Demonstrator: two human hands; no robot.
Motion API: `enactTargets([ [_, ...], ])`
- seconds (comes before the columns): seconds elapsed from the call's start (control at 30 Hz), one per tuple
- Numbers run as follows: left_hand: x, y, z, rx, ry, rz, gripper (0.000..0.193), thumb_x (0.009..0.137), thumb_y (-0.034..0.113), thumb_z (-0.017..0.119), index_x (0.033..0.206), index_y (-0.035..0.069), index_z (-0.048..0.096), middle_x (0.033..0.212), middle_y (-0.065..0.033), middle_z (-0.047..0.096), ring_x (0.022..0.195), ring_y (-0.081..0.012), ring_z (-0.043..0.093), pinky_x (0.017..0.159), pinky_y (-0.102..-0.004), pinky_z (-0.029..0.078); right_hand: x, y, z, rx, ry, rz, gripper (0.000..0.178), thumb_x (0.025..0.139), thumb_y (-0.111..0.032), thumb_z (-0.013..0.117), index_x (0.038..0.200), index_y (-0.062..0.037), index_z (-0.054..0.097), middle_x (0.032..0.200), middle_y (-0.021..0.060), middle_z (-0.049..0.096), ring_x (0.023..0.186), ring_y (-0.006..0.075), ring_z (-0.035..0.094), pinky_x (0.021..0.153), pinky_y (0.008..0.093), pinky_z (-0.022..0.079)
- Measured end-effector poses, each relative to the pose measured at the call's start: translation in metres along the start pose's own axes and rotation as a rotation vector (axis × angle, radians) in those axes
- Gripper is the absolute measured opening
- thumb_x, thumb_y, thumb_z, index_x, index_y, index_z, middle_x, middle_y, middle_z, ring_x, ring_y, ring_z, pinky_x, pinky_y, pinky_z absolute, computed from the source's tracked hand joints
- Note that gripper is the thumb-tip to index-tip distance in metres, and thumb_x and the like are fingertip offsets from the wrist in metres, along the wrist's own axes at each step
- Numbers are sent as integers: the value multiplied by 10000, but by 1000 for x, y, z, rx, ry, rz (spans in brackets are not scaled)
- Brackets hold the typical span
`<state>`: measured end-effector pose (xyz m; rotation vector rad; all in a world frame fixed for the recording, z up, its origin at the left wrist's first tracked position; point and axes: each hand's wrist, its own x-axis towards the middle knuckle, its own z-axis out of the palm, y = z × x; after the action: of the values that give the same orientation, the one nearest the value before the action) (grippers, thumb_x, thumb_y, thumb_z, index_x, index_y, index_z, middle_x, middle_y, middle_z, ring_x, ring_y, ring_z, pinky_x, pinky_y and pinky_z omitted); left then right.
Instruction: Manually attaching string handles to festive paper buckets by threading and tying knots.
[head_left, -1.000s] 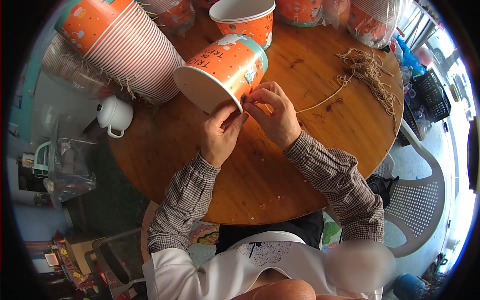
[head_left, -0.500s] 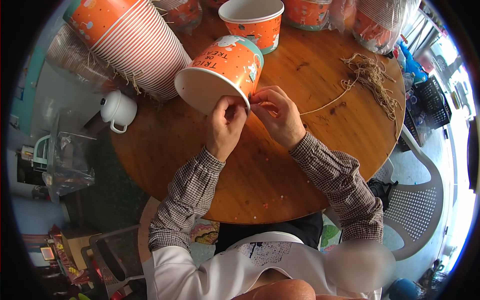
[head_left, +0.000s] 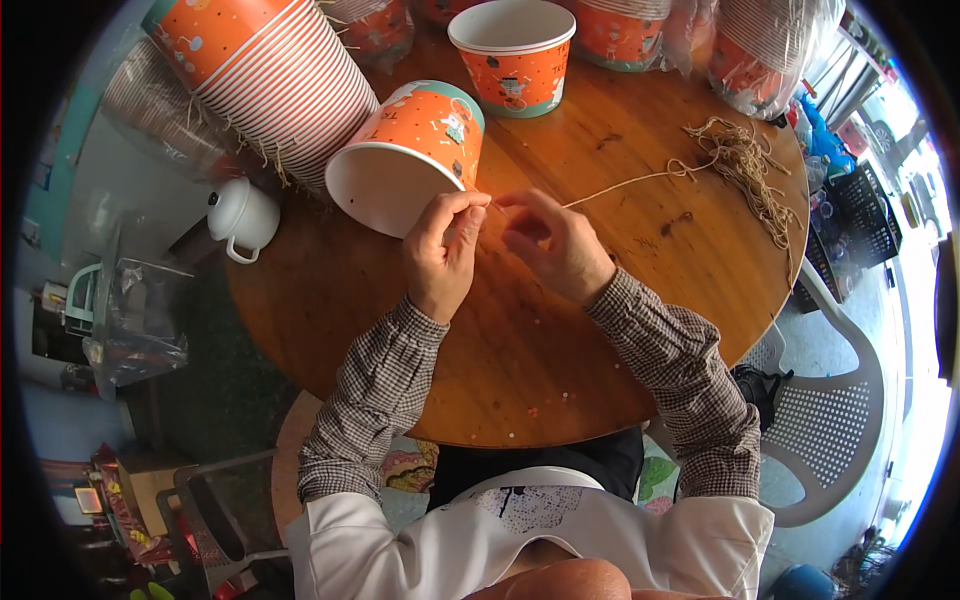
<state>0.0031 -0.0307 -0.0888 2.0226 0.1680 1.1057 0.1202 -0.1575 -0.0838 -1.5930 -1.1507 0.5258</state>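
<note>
Both hands pinch a length of twine beside a tipped orange paper bucket.

Left hand (head_left: 442, 255): thumb and forefinger closed on the twine (head_left: 620, 183) right at the bucket's side wall. Right hand (head_left: 553, 243): fingers curled, tips closed on the same strand just right of the left. The paper bucket (head_left: 412, 153) lies on its side on the round wooden table (head_left: 560, 380), open mouth toward the person. The twine runs right across the table to a loose bundle of cut strands (head_left: 745, 165). An upright bucket (head_left: 512, 55) stands behind; a nested stack of buckets (head_left: 262, 75) leans at left, a small white pot (head_left: 242, 217) by the table edge.
</note>
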Motion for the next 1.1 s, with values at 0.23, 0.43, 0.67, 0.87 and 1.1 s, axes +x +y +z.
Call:
enactTargets([
  [0.23, 2, 7, 1, -108, -89, -75, 257, 995, 83, 469, 1228, -24, 483, 959, -98, 631, 836, -139, 612, 778, -275, 506, 0, -5, 0, 21, 72, -8, 327, 877, -98, 663, 1168, -23, 532, 914, 93, 681, 860, 153, 679, 784, 286, 532],
  [0.43, -1, 8, 2, -309, -74, -129, 255, 984, 47, 467, 1228, -25, 444, 956, -121, 632, 865, -167, 617, 805, -294, 514, 0, -3, 2, 85, 107, -33, 318, 867, -153, 684, 1120, -29, 537, 858, 111, 689, 804, 191, 691, 723, 315, 546],
  [0.67, -4, 9, 1, -394, -89, -111, 256, 959, -12, 458, 1214, -33, 445, 1096, -153, 612, 1005, -199, 620, 890, -308, 502, -2, -6, 5, 114, 162, -96, 205, 878, -41, 649, 1061, 9, 570, 906, 107, 693, 825, 149, 687, 757, 276, 553],
  [0.87, -3, 7, 5, -294, -80, -193, 158, 913, -23, 560, 1068, -51, 571, 1033, -100, 657, 962, -161, 653, 807, -262, 533, -2, 0, -4, -67, 236, -234, 121, 865, 9, 629, 985, 27, 626, 889, 102, 689, 781, 158, 691, 694, 268, 559],
  [1.1, -2, 6, -1, 136, -202, -39, 95, 915, 41, 608, 965, -31, 644, 918, -51, 683, 783, -114, 652, 651, -230, 541, 0, -8, -4, -148, 241, -237, 105, 871, 0, 612, 974, 16, 627, 862, 109, 677, 751, 169, 689, 670, 273, 553],
])
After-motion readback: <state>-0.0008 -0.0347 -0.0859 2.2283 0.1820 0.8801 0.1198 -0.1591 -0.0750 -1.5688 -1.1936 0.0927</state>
